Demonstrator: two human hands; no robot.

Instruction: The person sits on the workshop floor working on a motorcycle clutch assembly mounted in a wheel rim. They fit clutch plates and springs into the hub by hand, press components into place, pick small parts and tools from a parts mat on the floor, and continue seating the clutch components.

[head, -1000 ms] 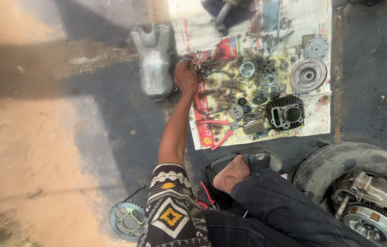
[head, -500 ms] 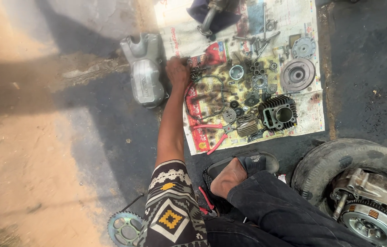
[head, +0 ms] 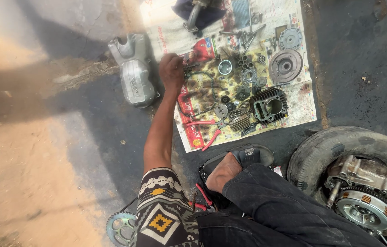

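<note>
- The left hand (head: pixel 171 69) is reaching onto the newspaper (head: pixel 298 107).
- Its fingers are pinching one end of the chain (head: pixel 211 93), which is lying just beside them.
- The right hand is out of sight.

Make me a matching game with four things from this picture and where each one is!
Things:
1. left hand
2. pliers
3. silver engine cover
4. finned cylinder

Places:
A. on the dark ground, left of the newspaper
B. on the newspaper's near edge, red handles
C. on the newspaper, toward its right side
D. at the chain, on the newspaper's left side

Pairs: 1-D, 2-B, 3-A, 4-C
</note>
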